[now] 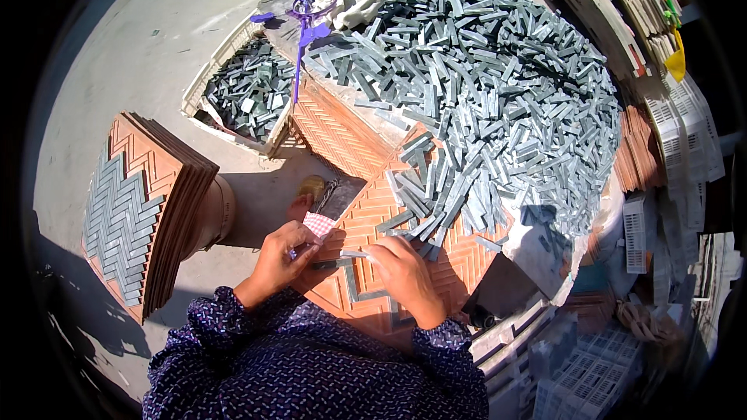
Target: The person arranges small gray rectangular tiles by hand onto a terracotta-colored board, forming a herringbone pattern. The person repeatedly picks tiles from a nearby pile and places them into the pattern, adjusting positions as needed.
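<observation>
Left hand and right hand apart over the herringbone tray at the surface's near-left edge.
The right pinches a grey strip; the left bunches at a pink checked scrap, grip unclear. Loose strips cover the tray's far-right edge; a filled crate stands beside the surface's far-left edge.

Left hand, right hand: two. Herringbone panel under hands: one. Pink checked piece: one. Heap of grey strips: one, strips too many to count.
</observation>
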A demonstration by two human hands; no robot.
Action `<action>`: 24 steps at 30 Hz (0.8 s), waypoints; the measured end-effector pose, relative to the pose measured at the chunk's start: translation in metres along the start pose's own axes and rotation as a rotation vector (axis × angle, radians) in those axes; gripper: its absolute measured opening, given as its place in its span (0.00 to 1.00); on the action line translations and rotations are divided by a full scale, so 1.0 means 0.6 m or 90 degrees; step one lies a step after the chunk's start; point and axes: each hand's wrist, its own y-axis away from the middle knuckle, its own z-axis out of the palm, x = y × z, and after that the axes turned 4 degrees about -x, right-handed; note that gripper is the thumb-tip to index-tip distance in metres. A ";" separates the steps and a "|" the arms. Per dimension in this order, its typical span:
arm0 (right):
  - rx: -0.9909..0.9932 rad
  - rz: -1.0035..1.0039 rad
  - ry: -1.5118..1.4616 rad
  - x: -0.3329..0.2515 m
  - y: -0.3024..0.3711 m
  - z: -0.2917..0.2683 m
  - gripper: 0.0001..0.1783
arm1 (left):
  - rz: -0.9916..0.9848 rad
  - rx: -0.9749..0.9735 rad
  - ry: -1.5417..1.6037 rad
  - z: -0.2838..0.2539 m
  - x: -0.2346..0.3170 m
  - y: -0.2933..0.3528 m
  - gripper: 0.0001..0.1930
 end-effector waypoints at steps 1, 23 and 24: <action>-0.012 -0.014 -0.001 -0.002 -0.007 0.001 0.12 | 0.003 0.004 0.004 0.000 0.003 0.000 0.06; 0.179 0.059 -0.015 0.028 -0.022 -0.038 0.11 | 0.075 0.011 -0.082 0.023 0.007 -0.002 0.09; 0.170 0.054 0.013 0.032 -0.024 -0.044 0.10 | 0.075 0.011 -0.088 0.024 0.012 -0.005 0.09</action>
